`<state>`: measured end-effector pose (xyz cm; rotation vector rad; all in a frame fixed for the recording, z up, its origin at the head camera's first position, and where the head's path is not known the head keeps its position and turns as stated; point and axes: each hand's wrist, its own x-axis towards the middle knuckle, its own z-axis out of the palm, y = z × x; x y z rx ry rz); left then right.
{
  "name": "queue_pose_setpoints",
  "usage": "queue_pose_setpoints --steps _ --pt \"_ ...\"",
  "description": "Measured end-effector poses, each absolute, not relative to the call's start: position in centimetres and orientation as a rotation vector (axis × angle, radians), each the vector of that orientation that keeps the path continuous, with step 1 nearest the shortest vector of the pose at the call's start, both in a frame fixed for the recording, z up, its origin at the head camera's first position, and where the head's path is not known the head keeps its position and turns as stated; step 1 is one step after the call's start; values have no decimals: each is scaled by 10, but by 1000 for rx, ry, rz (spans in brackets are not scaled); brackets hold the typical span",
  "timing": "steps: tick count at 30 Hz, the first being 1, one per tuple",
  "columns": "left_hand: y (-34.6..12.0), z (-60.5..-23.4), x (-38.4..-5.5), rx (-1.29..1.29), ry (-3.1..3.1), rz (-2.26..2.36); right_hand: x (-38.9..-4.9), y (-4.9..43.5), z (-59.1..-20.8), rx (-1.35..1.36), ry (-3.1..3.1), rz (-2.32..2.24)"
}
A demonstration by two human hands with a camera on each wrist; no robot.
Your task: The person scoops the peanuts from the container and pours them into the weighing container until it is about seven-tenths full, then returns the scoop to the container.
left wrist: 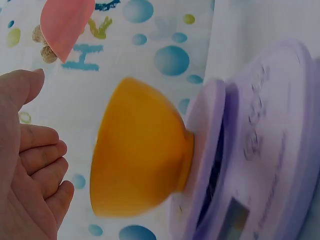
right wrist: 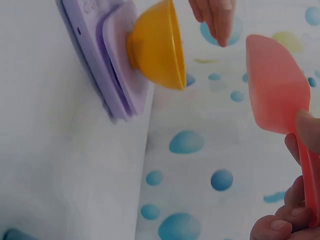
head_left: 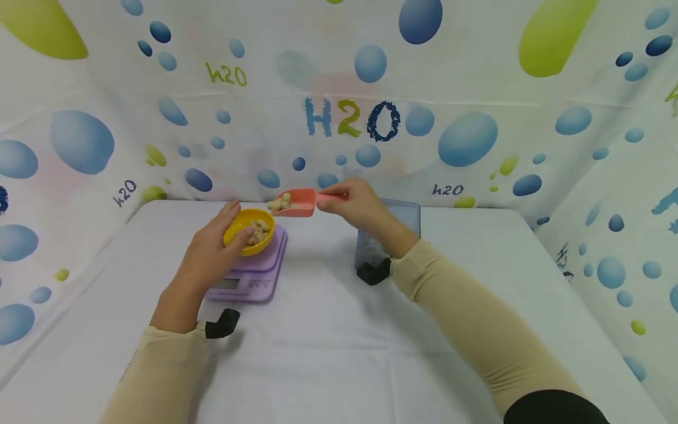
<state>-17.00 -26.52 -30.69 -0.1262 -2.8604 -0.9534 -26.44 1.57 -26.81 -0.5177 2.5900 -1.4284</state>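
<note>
My right hand (head_left: 357, 206) grips the handle of a coral-red scoop (head_left: 302, 203), which carries several unshelled peanuts (head_left: 281, 203) near its tip. The scoop is held above and to the right of a yellow bowl (head_left: 245, 221) with more peanuts (head_left: 259, 231) inside. Under the bowl is a lilac kitchen scale (head_left: 254, 285), its display facing me. My left hand (head_left: 209, 247) hovers beside and over the bowl's left rim, fingers extended; in the left wrist view a gap shows between that hand (left wrist: 37, 150) and the bowl (left wrist: 137, 150).
Behind my right forearm stands a translucent grey-blue container (head_left: 405, 215), partly hidden by the hand and sleeve. A white cloth covers the table (head_left: 328, 330). A white curtain (head_left: 328, 159) with blue and green drops rises along the table's back edge and both sides.
</note>
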Motion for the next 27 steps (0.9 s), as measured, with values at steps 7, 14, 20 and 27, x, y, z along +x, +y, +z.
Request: queue_pose_setpoints --steps 7,14,20,27 --pt "-288 -319 -168 -82 -2864 -922 -260 -13 -283 -587 2589 -1425" --pt "-303 -327 -171 -59 -2922 -902 -254 -35 -292 -562 2606 -1433" --pt "-306 -329 -173 2 -3034 -914 -251 -44 -299 -573 2629 -1421" --pt "-308 -332 -176 -4 -3066 -895 -251 -51 -307 -579 2668 -1390"
